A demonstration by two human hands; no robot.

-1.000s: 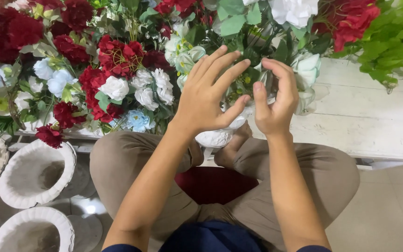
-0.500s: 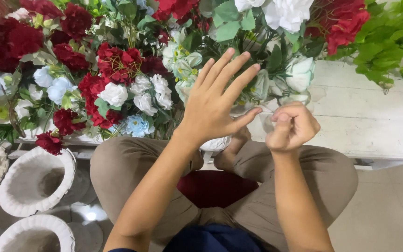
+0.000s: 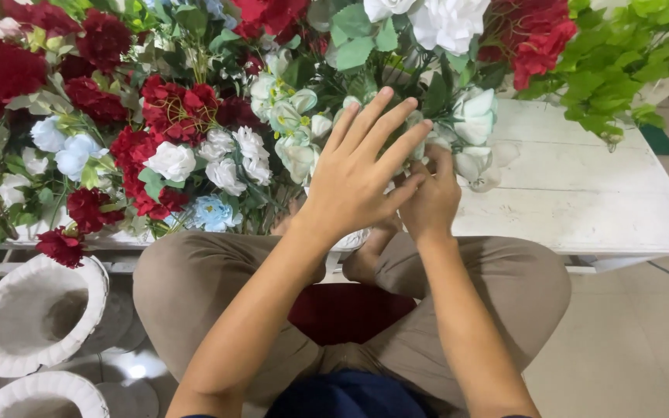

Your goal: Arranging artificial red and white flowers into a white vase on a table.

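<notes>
Head view: the left hand (image 3: 358,174) is spread flat, fingers straight, holding nothing and resting against the pale flower cluster (image 3: 296,135). The right hand (image 3: 430,200), just beside it on the right, is curled shut; I cannot tell on what. The white bench (image 3: 582,201) lies beyond, to the right.

The flowers (image 3: 226,155) look like matt cloth with soft, crinkled petals, the white bench (image 3: 582,193) shows worn painted wood with rough grain, the empty urns (image 3: 36,325) look chalky and coarse, and the floor (image 3: 629,340) is smooth tile.
</notes>
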